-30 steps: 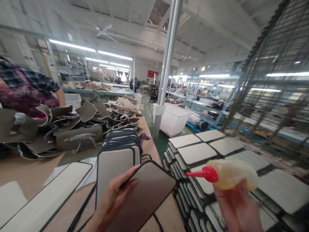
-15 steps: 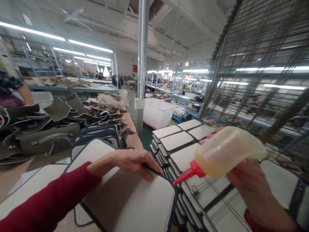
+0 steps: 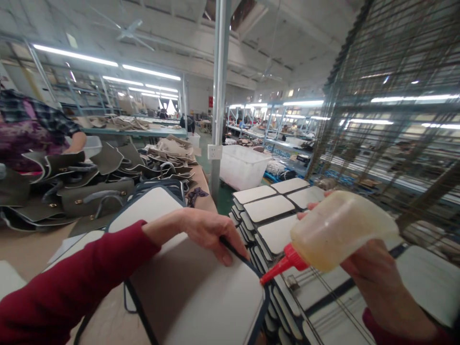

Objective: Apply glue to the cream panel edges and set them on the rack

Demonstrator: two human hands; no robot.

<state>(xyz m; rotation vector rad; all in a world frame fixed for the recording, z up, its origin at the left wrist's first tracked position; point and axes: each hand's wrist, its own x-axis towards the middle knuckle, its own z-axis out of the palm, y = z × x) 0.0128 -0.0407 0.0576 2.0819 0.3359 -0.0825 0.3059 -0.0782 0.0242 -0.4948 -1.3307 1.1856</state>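
My left hand (image 3: 212,232) pinches the far edge of a pale panel with dark edging and rounded corners (image 3: 215,297), holding it tilted in front of me. In my right hand (image 3: 370,263) is a translucent squeeze bottle (image 3: 341,230) with yellowish liquid inside, tipped downward. Its red nozzle (image 3: 280,268) meets the panel's dark edge near the right corner. Behind my left forearm, another pale panel (image 3: 154,206) leans on a dark-edged stack.
Stacks of similar panels (image 3: 268,209) stand on the right beside a tall wire rack (image 3: 388,96). Olive bag pieces (image 3: 97,194) cover the left table. A post (image 3: 218,96) rises ahead, near a white bin (image 3: 242,165). A co-worker's arm (image 3: 75,141) reaches in at far left.
The view has swung left, showing more of the co-worker. The red nozzle has come down onto the panel's edge. Both hands keep their holds.
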